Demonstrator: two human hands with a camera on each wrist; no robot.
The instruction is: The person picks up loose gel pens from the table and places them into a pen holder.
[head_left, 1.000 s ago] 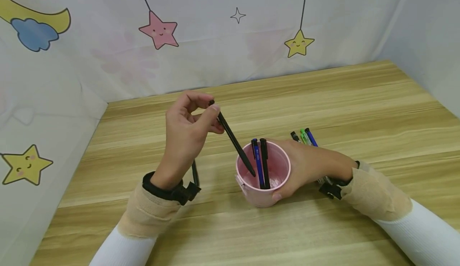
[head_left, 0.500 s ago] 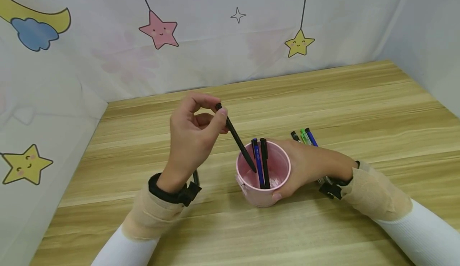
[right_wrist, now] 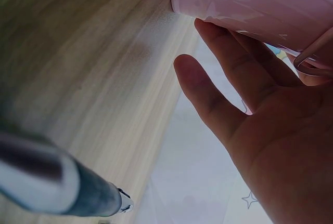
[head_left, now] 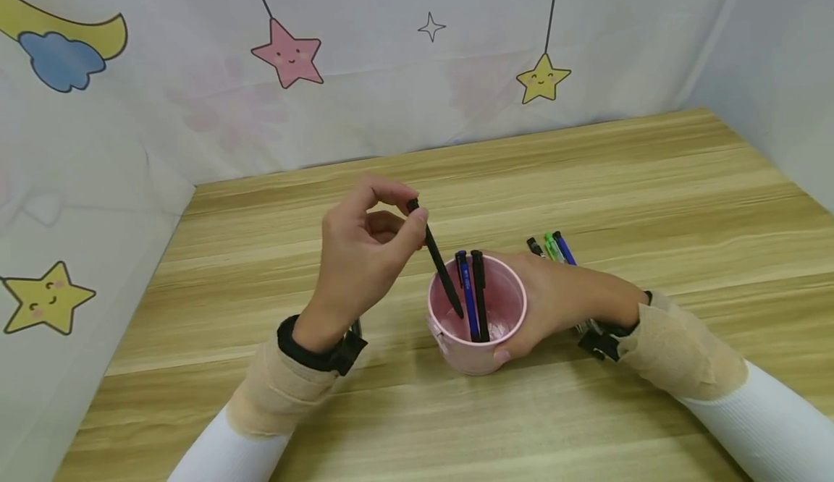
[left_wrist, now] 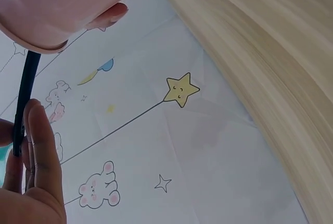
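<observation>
My left hand [head_left: 368, 247] pinches a black pen [head_left: 435, 254] by its top end between thumb and fingers. The pen slants down, its lower end inside the pink bucket [head_left: 474, 359]. In the left wrist view the same pen [left_wrist: 27, 81] passes over the bucket's rim [left_wrist: 36, 47]. A blue pen [head_left: 468, 297] and another black pen [head_left: 481, 297] lean side by side within the bucket. On the bucket's right side, my right hand [head_left: 554, 294] grips the wall, thumb toward the front; the right wrist view shows its fingers [right_wrist: 234, 57] around the pink side.
Several pens, among them a green pen [head_left: 554, 247] and a blue-black pen [head_left: 565, 248], lie on the wooden table [head_left: 651, 200] behind the right forearm. A dark pen lies partly hidden behind the left wrist. Printed cloth walls stand behind and at both sides.
My left hand has moved right and slightly down with the black pen, which now stands steeper over the bucket. My right hand and the bucket have stayed put.
</observation>
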